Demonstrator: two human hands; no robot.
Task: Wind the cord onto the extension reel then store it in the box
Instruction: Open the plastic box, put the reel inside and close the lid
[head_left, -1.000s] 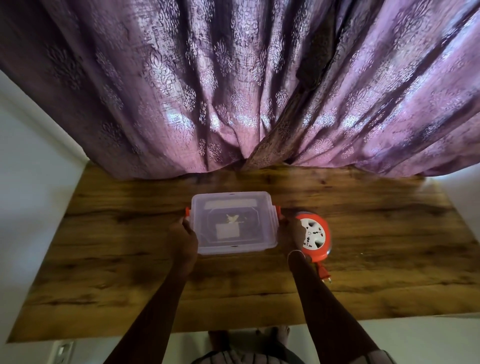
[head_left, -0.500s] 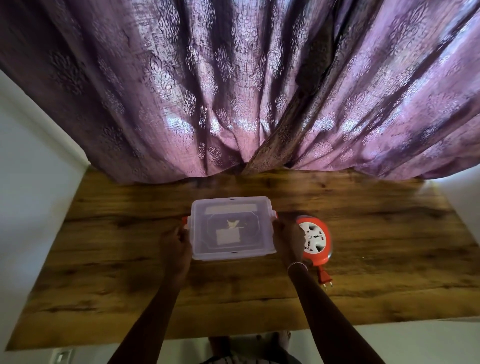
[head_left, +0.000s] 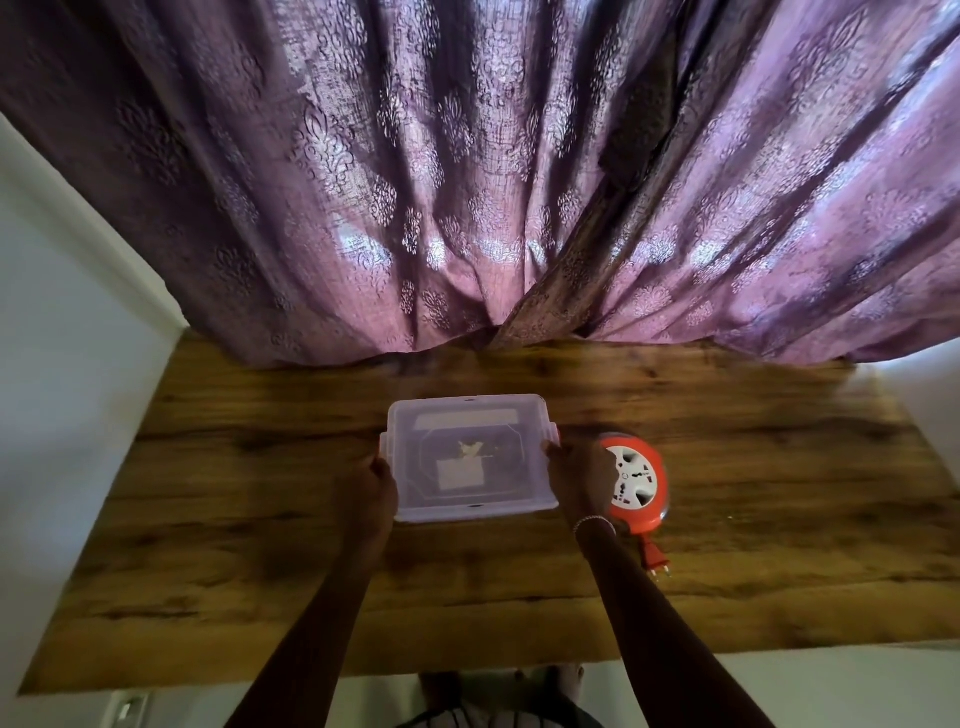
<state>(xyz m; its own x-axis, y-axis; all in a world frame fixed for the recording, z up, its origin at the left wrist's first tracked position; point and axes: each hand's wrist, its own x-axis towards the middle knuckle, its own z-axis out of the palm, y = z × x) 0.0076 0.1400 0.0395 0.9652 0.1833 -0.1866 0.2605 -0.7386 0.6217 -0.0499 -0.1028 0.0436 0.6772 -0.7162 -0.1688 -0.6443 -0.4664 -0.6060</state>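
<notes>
A clear plastic box (head_left: 470, 457) with its lid on and orange side clips sits in the middle of the wooden table (head_left: 753, 493). My left hand (head_left: 366, 491) grips its left side and my right hand (head_left: 576, 475) grips its right side. Just right of the box lies the round orange extension reel (head_left: 636, 480) with a white socket face, partly behind my right hand. Its orange plug (head_left: 655, 556) rests on the table below it, on a short bit of cord.
A purple patterned curtain (head_left: 467, 182) hangs along the table's far edge, just behind the box. White walls flank the table on the left and right. The table's near edge runs across below my forearms.
The view has tilted, so the box and reel sit lower in the picture. Both hands remain on the box's sides. The reel has not moved on the table.
</notes>
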